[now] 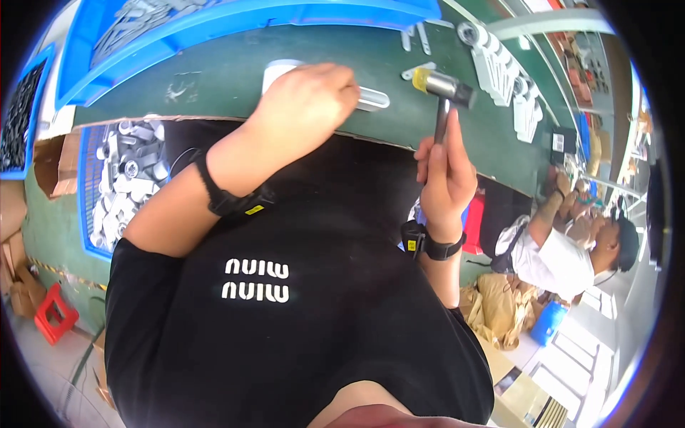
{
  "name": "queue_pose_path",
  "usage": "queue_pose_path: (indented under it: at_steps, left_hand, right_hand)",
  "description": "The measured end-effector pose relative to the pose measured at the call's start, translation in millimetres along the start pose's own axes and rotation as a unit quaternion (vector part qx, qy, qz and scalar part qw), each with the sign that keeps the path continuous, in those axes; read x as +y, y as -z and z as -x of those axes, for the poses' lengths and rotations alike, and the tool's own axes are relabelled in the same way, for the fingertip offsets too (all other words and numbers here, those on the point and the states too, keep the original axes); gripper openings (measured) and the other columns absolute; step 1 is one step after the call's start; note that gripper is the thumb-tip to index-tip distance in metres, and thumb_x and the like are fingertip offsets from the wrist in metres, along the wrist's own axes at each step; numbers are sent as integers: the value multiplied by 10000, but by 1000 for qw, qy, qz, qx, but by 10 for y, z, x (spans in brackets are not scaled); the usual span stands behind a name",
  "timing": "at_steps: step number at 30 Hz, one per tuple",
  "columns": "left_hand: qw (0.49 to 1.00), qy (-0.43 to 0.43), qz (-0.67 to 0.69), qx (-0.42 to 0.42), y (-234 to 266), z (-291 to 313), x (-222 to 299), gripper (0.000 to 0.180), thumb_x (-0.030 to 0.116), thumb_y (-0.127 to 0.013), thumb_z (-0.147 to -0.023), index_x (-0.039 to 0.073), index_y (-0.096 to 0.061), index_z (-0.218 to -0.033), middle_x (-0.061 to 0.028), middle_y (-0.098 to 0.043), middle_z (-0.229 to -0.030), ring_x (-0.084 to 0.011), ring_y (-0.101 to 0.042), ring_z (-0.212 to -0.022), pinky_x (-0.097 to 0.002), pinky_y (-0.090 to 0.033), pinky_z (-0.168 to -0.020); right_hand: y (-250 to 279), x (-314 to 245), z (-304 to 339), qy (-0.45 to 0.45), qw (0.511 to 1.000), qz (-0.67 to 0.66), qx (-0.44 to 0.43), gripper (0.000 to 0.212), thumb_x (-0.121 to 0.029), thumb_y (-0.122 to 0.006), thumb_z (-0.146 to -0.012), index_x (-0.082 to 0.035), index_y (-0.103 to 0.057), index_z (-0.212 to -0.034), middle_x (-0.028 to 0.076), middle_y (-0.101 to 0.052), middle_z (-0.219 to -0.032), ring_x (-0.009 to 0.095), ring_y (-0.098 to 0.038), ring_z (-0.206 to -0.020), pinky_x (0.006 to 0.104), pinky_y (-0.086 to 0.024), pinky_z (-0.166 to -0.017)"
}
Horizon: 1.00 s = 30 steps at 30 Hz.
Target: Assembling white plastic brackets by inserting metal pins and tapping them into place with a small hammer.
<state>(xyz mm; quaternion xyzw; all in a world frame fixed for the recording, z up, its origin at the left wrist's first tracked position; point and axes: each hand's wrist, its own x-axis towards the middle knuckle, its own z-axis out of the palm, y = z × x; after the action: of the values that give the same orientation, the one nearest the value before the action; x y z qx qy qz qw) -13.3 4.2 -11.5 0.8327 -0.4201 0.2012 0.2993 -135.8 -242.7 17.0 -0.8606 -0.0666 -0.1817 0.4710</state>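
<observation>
My left hand [307, 100] is closed over a light grey-white arm-shaped part [372, 99] at the near edge of the green workbench [214, 84]. A wide round end of the part shows at the left of the hand, and a slotted narrow end sticks out at the right. Whatever the fingertips pinch is hidden. A two-faced mallet [444, 86], one face yellow and the other black, stands upright in my right hand [447, 182], which is closed round its dark handle. The mallet head is raised to the right of the part, apart from it.
Blue bins of flat grey pieces [146, 32] and black pieces [19, 118] stand at the left. A blue crate [89, 207] below the bench edge holds grey-white parts. Flat links [423, 38] and rows of white parts [494, 70] lie at the right. A co-worker [560, 250] sits beyond.
</observation>
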Motion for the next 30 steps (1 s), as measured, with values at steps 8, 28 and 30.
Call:
queue_pose_path:
  at_steps: [8, 28, 30]
  left_hand:
    - [1000, 4, 15, 13, -51, -58, 40, 96, -9, -755, -834, 21, -760, -924, -44, -730, -976, -272, -739, -885, -395, -606, -743]
    - [997, 27, -11, -68, 81, -176, 50, 143, 84, -768, -877, 18, -698, -982, -94, -716, -1019, -351, -720, -950, -445, -595, -765]
    - [996, 4, -16, -88, 144, -240, 62, 135, 77, -745, -863, 15, -698, -974, -103, -702, -1009, -349, -709, -981, -444, -601, -834]
  right_hand:
    - [-28, -81, 254, -60, 979, 180, -78, 549, 115, -568, -1017, 49, -568, -1562, 98, -670, -842, 175, -626, -721, 290, -538, -735]
    - [-55, 62, 239, -102, 992, -44, 62, 545, 16, -580, -1083, -42, -534, -1623, -10, -684, -863, 73, -557, -732, 234, -500, -730]
    - [-38, 153, 233, -88, 993, -43, 70, 557, 21, -578, -1083, -40, -518, -1633, -5, -674, -862, 74, -558, -729, 231, -498, -719]
